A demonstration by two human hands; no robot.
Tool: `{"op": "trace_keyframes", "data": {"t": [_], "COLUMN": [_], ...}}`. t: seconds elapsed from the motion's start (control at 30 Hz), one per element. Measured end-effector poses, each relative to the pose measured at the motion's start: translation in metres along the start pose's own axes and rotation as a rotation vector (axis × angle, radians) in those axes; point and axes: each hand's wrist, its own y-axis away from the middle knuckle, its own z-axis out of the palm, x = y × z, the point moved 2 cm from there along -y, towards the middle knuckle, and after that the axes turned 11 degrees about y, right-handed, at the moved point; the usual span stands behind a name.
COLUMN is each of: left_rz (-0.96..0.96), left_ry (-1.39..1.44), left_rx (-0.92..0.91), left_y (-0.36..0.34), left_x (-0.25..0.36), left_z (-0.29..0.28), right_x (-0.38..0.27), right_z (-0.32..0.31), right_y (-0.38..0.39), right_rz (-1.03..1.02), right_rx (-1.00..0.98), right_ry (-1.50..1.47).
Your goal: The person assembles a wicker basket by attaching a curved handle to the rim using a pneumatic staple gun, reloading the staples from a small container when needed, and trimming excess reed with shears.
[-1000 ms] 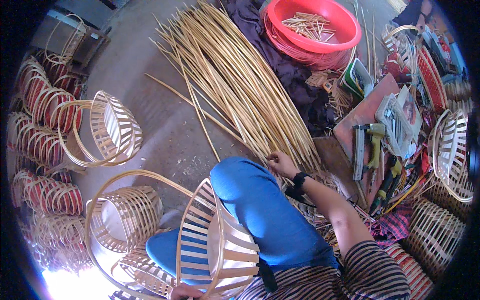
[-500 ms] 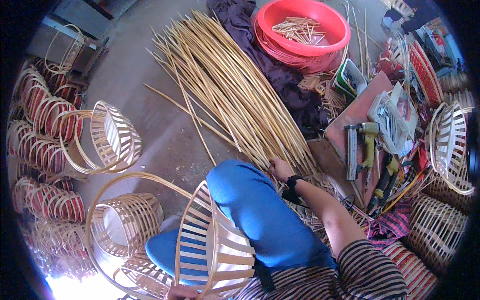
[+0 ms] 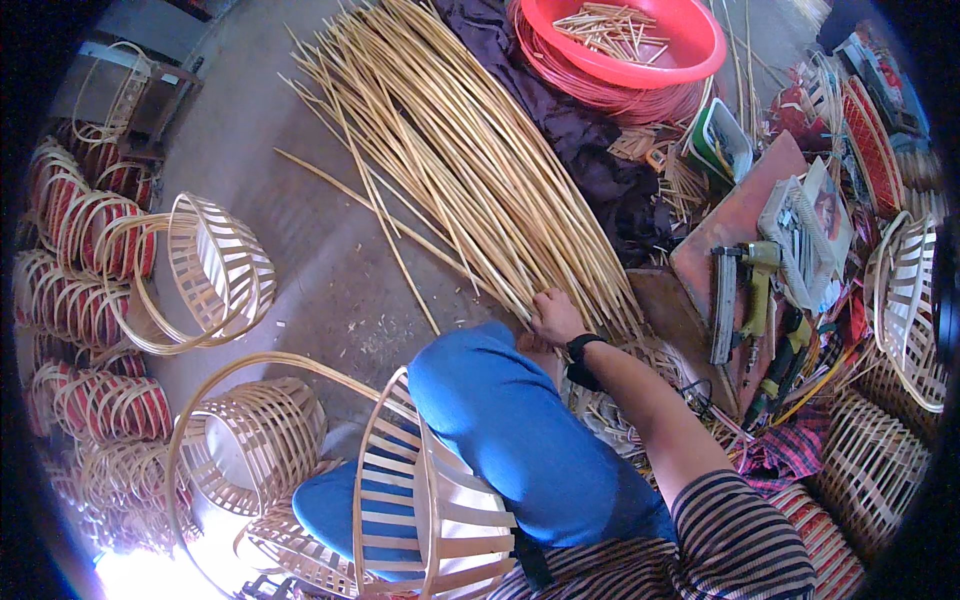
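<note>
My right hand [image 3: 558, 318], with a black band at its wrist, reaches past my blue-clad knee. Its fingers are curled on the near ends of a long bundle of pale cane sticks [image 3: 470, 170]; how many they grip I cannot tell. A basket of pale wooden slats [image 3: 468, 547] lies tilted on its side across my lap. Its tall hoop handle [image 3: 262, 358] sweeps out to the left. My left hand is not visible; the basket's lower end runs off the bottom edge.
Slatted baskets [image 3: 265, 440] stand at left, beside stacked red-and-tan baskets [image 3: 105, 405]. A red basin [image 3: 690, 65] with short sticks sits far off, on coiled red strands. At right a nail gun [image 3: 757, 290] lies on a board, near a white tray [image 3: 800, 245] and more baskets [image 3: 870, 460].
My right hand has shifted slightly up onto the stick ends, showing more fully. The left hand, seen at the basket's lower rim before, has dropped out of sight. The whole view has shifted slightly.
</note>
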Motion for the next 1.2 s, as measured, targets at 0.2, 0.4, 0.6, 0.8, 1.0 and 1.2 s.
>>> {"op": "trace_keyframes", "data": {"t": [0.2, 0.4, 0.6, 0.8, 1.0, 1.2], "left_rz": [-0.007, -0.009, 0.007, 0.042, 0.021, 0.013], "left_ry": [0.009, 0.029, 0.041, 0.058, 0.086, 0.104], "left_rx": [-0.022, -0.037, -0.069, -0.091, -0.091, -0.109], "left_y": [-0.005, -0.007, -0.008, -0.015, -0.010, -0.013], "left_x": [0.005, 0.006, 0.005, -0.001, -0.005, 0.000], "left_z": [0.001, 0.002, 0.001, 0.007, 0.007, 0.009], "right_x": [0.005, 0.003, 0.011, 0.020, 0.017, 0.016], "right_z": [-0.014, -0.022, -0.015, -0.019, -0.018, -0.033], "right_y": [-0.026, -0.047, -0.049, -0.037, -0.038, -0.049], "right_rz": [0.031, 0.296, 0.446, 0.144, 0.262, 0.410], "right_rx": [0.240, 0.110, -0.007, 0.515, 0.374, 0.149], "right_ry": [-0.082, -0.130, 0.006, 0.313, 0.345, 0.215]}}
